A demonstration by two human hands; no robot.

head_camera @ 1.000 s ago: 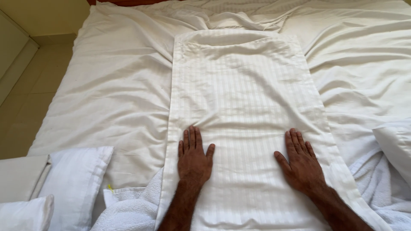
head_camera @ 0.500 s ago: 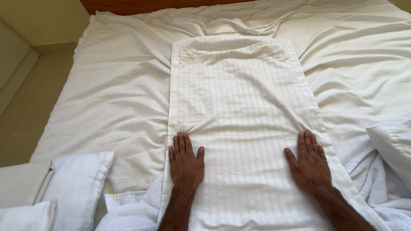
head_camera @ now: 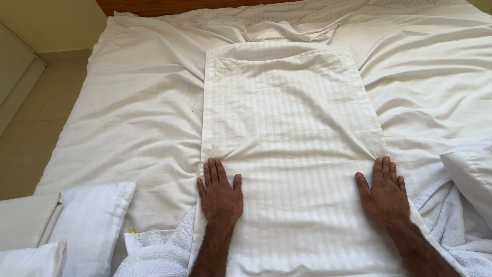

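a white striped pillowcase (head_camera: 287,154) lay flat and lengthwise on the bed (head_camera: 128,118), reaching from the near edge up toward the wooden headboard (head_camera: 169,6). it served as the landmark for everything else.

the left hand (head_camera: 220,192) rested palm down on the pillowcase's near left edge, fingers spread and straight, gripping nothing. the right hand (head_camera: 384,192) lay the same way on the pillowcase's near right edge, open and flat, fingers pointing toward the headboard, with nothing held in it. the two hands were well apart, with the pillowcase's striped cloth stretched between them. small creases ran out from the fingertips of each hand.

at the far end of the pillowcase, a fold of the cloth showed as a lighter band just short of the rumpled sheet (head_camera: 246,31) bunched near the headboard.

to the left of the pillowcase and nearer than the left hand, white pillows (head_camera: 77,225) were stacked beside the bed. a white towel (head_camera: 159,251) lay just beside the pillowcase's near left corner, touching the left forearm. on the right of the pillowcase, another white towel (head_camera: 456,225) lay bunched beside the right wrist, and a white pillow corner (head_camera: 471,172) sat beyond it. a pale tiled floor (head_camera: 25,133) showed far to the left of the pillowcase.
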